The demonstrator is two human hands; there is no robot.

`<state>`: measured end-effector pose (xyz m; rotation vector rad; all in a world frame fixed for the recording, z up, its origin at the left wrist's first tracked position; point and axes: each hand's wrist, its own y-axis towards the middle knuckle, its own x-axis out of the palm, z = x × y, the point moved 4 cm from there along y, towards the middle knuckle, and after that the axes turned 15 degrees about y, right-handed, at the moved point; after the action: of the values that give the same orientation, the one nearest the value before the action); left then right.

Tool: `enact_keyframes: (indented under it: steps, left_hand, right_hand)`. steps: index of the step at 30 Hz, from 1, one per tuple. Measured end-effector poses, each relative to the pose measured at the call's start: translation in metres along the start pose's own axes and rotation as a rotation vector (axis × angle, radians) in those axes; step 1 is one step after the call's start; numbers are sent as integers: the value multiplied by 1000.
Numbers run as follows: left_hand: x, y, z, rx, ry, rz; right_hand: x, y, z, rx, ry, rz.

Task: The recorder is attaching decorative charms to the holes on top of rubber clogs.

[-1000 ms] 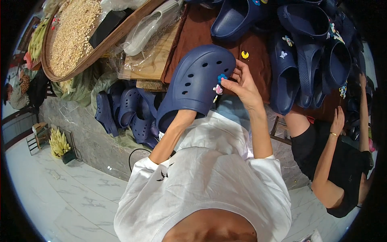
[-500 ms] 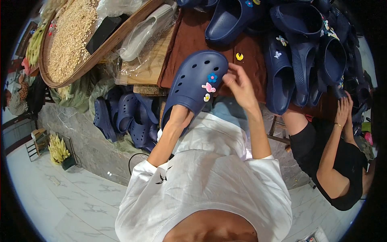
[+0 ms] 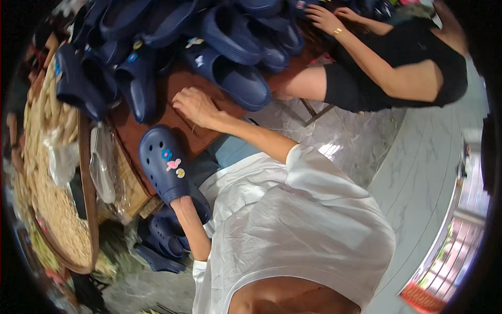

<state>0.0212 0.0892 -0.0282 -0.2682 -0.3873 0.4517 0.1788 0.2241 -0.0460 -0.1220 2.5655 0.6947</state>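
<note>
A navy clog (image 3: pixel 157 162) with round holes is propped over my left hand (image 3: pixel 181 204), which reaches in through the heel opening; its fingers are hidden inside. On the clog's upper sit a blue flower charm (image 3: pixel 167 154), a pink flamingo charm (image 3: pixel 173 165) and a white flower charm with a yellow centre (image 3: pixel 180 172). My right hand (image 3: pixel 197 108) rests on the brown cloth (image 3: pixel 175 83) with its fingers bent and close together. Whatever lies under those fingertips is hidden.
Navy clogs (image 3: pixel 230 78) are heaped across the far side. At the left stand a basket of pale grains (image 3: pixel 68 235) and a white shoe in plastic (image 3: pixel 103 165). More clogs (image 3: pixel 162 235) lie below the table edge. Another person's hand (image 3: pixel 325 21) is at the far right.
The view has swung round to the right. My right hand has left the clog's side and come down on the cloth, near where a small yellow charm lay. My left hand stays inside the clog.
</note>
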Motion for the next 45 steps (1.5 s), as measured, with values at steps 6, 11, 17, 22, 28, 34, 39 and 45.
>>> enact_keyframes:
  steps: [6,11,17,22,28,34,39,45]
  left_hand:
    - [-24,16,-9,-5,-216,-197]
    - [11,-13,15,81,-23,-240]
    - [16,-35,35,159,139,-191]
    - [24,-7,53,442,854,-246]
    - [-18,-5,10,-4,7,-173]
    - [-46,-13,-11,-157,-71,-225]
    - [-58,-13,-23,-205,-74,-194]
    - [-63,-14,-24,-241,-126,-145]
  right_hand:
    - [-1,-18,-70,3,504,-64]
    - [-9,-19,-86,-24,476,-49]
    - [0,-27,-93,-40,517,-79]
    - [-8,-31,-99,-134,437,-116]
    - [-21,-35,-93,177,646,-92]
    - [-16,-41,-93,359,856,-156]
    - [-16,-31,-104,231,659,-259]
    - [-10,-31,-98,353,731,-236]
